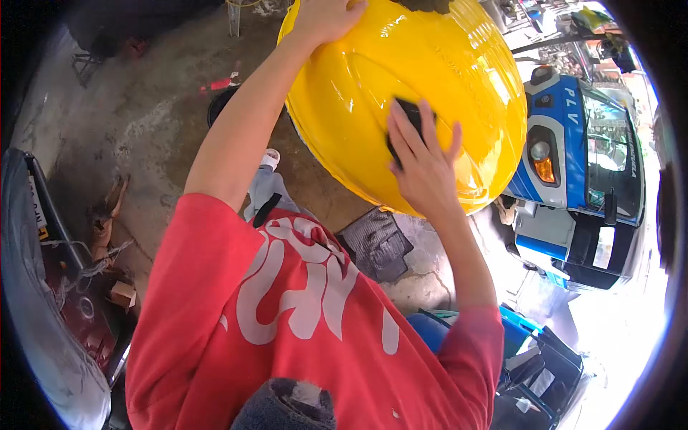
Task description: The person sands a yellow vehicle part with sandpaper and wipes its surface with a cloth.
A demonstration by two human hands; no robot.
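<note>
A large, glossy yellow molded panel [373, 64] with curved ridges fills the upper middle of the head view. My right hand [428, 168] lies on its lower right part, fingers over a black rectangular pad [411, 113] pressed against the yellow surface. The pad is partly covered by the fingers. My left hand [326, 20] rests at the panel's upper left edge. The top of the view cuts off most of its fingers, so its grip cannot be made out.
A blue and white vehicle [529, 179] stands close on the right. Below the panel, a dark ribbed mat [376, 245] lies on the concrete floor [154, 132]. A covered dark red car [86, 308] is at the left. Blue and black items [541, 365] are at the lower right.
</note>
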